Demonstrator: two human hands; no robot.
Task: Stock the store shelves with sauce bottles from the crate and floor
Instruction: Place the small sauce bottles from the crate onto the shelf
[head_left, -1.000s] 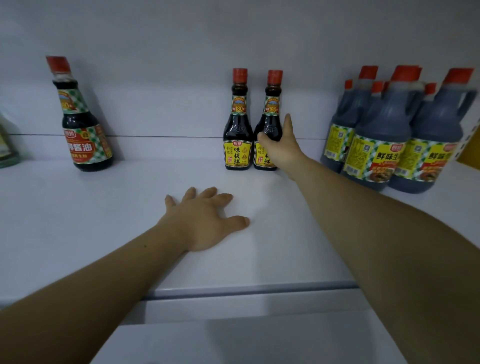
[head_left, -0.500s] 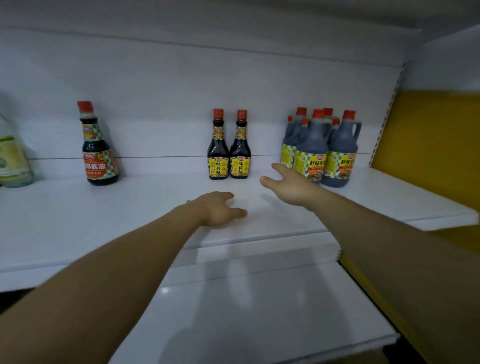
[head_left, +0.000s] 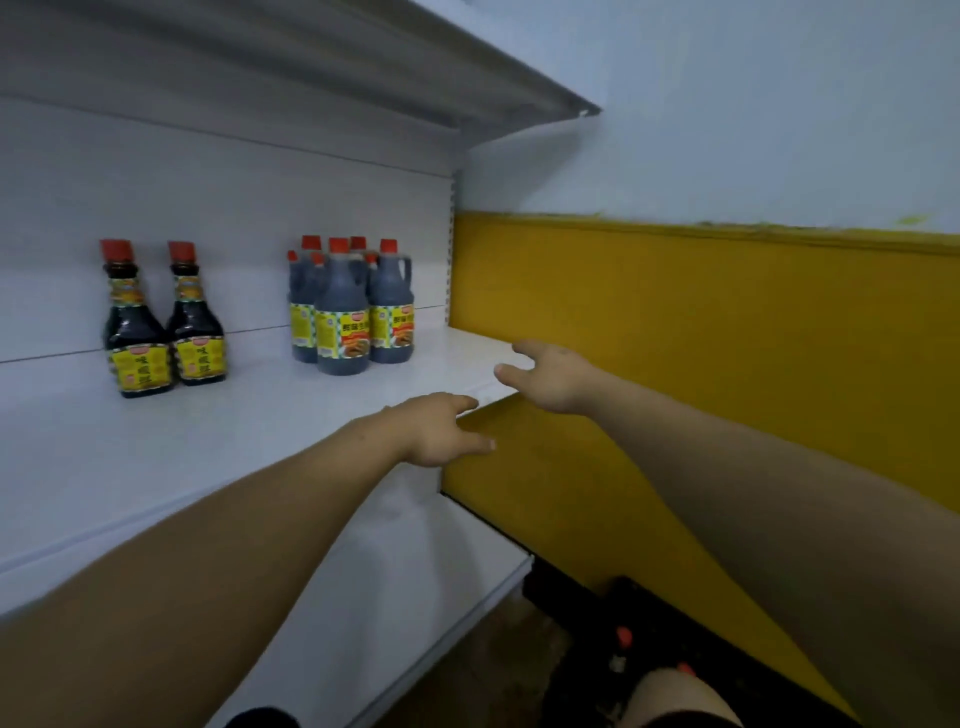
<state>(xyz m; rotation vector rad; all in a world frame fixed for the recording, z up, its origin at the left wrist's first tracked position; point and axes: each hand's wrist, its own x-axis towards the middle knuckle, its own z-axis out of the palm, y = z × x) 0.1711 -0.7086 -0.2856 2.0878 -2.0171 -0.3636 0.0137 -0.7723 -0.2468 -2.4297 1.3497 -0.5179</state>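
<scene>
Since both hands are empty, left hand (head_left: 441, 428) and right hand (head_left: 553, 376) with fingers spread, next grab is from the crate (head_left: 639, 639) (dark, bottom right, red caps showing). Slot new bottles beside the two small bottles (head_left: 166, 325), labels forward.

Pretty clearly a small shop we're standing in: white metal retail shelving (head_left: 218, 447) with a slotted upright (head_left: 451, 249) at its end, the kind stores use. Same-brand stock is lined up in groups, two small soy sauce bottles (head_left: 166, 322) side by side and a cluster of handled sauce jugs (head_left: 353, 312) with matching yellow labels and red caps.
</scene>
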